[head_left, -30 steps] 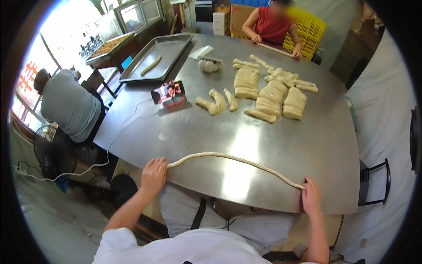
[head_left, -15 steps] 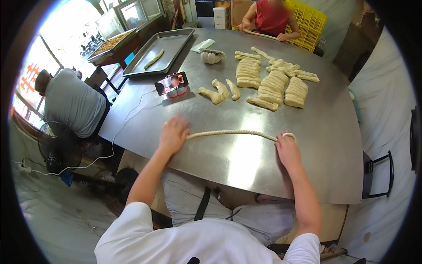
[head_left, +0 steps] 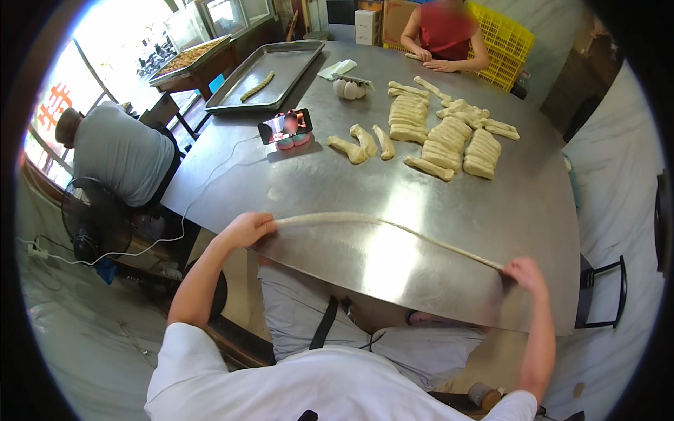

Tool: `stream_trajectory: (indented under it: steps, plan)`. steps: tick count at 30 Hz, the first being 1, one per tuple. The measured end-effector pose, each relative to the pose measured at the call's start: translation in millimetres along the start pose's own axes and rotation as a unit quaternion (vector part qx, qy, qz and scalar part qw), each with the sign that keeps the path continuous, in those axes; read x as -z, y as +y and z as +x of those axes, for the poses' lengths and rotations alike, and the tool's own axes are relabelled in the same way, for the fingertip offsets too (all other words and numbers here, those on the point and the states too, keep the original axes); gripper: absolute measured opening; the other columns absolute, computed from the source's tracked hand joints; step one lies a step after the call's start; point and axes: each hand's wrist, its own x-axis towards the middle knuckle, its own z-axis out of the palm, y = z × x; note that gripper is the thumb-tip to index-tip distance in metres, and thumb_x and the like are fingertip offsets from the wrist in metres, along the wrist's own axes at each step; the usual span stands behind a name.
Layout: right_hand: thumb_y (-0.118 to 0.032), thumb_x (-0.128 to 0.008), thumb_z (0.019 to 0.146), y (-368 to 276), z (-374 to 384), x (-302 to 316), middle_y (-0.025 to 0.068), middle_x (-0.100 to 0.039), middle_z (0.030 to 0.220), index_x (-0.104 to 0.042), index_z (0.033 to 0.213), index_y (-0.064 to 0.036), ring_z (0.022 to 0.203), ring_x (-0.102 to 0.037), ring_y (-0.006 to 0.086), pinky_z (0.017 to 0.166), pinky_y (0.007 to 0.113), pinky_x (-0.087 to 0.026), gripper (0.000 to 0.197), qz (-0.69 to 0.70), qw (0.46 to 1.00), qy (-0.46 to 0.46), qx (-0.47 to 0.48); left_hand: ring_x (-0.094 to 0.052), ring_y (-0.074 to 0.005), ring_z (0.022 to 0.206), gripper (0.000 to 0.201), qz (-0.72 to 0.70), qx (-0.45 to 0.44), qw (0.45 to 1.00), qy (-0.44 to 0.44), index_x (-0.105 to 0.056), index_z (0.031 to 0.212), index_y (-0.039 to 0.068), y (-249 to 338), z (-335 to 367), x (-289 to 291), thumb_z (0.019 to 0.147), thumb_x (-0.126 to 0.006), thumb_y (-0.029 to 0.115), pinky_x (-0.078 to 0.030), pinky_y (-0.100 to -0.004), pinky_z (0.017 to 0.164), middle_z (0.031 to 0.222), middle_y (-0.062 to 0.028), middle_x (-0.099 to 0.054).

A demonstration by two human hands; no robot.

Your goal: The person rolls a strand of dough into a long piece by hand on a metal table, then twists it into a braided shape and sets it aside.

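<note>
A long, thin rope of pale dough [head_left: 393, 226] stretches between my two hands above the near part of the metal table. My left hand [head_left: 251, 229] pinches its left end close to the table's front edge. The right end is gripped in the closed fingers of my right hand [head_left: 525, 274], farther out and nearer to me. Blur softens the middle of the rope, which bows slightly away from me. Beyond it lie several short dough strips [head_left: 409, 116], laid side by side in rows, with a few loose dough pieces [head_left: 357, 144] to their left.
A phone [head_left: 286, 128] on a pink stand, its white cable trailing left, stands on the steel table [head_left: 316, 186]. Behind it a metal tray [head_left: 298, 70] holds one twisted dough stick [head_left: 258, 86]. Across the table a person in red [head_left: 444, 35] handles dough. Another person [head_left: 126, 154] bends over at left.
My hands have moved apart, the right one out to the right and toward me. The dough rope is longer, and its loop at my right hand is gone.
</note>
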Motion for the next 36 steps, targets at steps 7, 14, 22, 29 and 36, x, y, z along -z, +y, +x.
stream_trajectory:
  steps: [7,14,22,29,36]
  plan:
    - [-0.020,-0.071,0.106,78.3,-66.7,31.9,-0.0003,-0.067,0.078,-0.078,0.111,-0.0053,0.073,-0.061,0.0117,0.069,0.029,-0.049,0.017,-0.071,0.992,0.073,-0.077,-0.073,-0.0306,0.081,0.027,0.057,0.098,0.987,0.118,-0.083,0.103,0.012,-12.9,33.7,26.7,0.103,-0.073,0.037,-0.053,-0.0441,0.072,0.087,-0.0105,-0.077]
    - [-0.031,-0.058,0.115,13.4,-20.6,-28.4,0.0083,-0.072,0.096,-0.072,0.132,0.0011,0.092,-0.065,0.0185,0.086,0.038,-0.052,0.039,0.046,0.966,0.256,0.007,-0.073,-0.0348,0.102,0.026,0.331,-0.158,0.812,0.454,-0.079,0.120,0.016,-34.4,77.9,7.3,0.105,-0.071,0.035,-0.056,-0.0541,0.083,0.102,-0.0092,-0.079]
    - [-0.037,-0.047,0.115,-32.5,12.6,-97.1,0.0247,-0.041,0.173,-0.042,0.166,0.0006,0.160,-0.041,0.0404,0.132,0.058,-0.028,0.063,-0.379,0.874,0.278,-0.123,-0.065,-0.0374,0.132,0.037,0.354,0.093,0.862,0.351,-0.068,0.142,0.011,-57.6,36.3,-3.4,0.109,-0.062,0.029,-0.050,-0.0544,0.110,0.140,-0.0181,-0.070]
    - [-0.024,-0.061,0.112,-17.6,-10.8,-92.4,0.0221,-0.066,0.152,-0.063,0.151,-0.0013,0.139,-0.062,0.0405,0.119,0.046,-0.047,0.046,-0.245,0.952,0.153,0.099,-0.071,-0.0408,0.112,0.029,0.366,0.014,0.864,0.346,-0.070,0.124,0.008,-28.1,-10.2,-36.9,0.105,-0.067,0.029,-0.055,-0.0549,0.097,0.123,-0.0194,-0.073]
    - [-0.019,-0.063,0.107,-86.3,21.5,-36.3,0.0197,-0.079,0.105,-0.078,0.110,-0.0019,0.095,-0.073,0.0225,0.090,0.042,-0.057,0.023,-0.123,0.976,0.175,0.040,-0.070,-0.0378,0.088,0.017,0.235,-0.152,0.847,0.452,-0.074,0.102,0.009,-52.2,51.5,15.7,0.099,-0.076,0.025,-0.054,-0.0526,0.080,0.099,-0.0121,-0.075]
